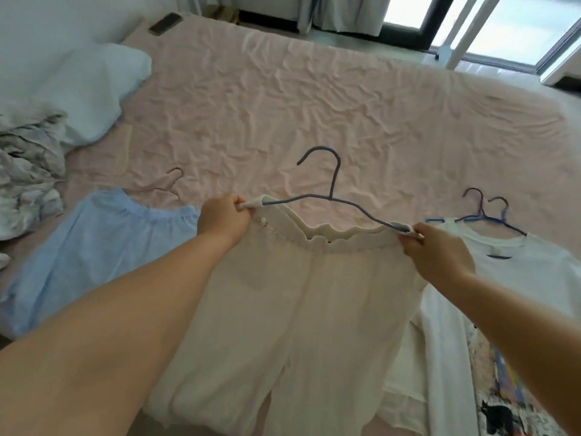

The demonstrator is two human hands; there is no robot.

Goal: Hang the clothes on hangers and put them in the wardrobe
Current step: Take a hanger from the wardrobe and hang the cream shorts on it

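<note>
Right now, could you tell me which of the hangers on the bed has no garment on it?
The pale pink hanger, bare on the sheet above the light blue garment. The blue hanger carries the cream trousers; those at the right sit in white shirts.

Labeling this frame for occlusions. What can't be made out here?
Head view only:
- Ends of the blue hanger: covered by the cream trousers waistband, which the left hand and right hand pinch.
- Trouser hems: cut off by the bottom edge.
- Pink hanger: lower part hidden under the blue garment.
- White T-shirt print: blurred, partly behind the right arm.
- Wardrobe: not in view.
</note>
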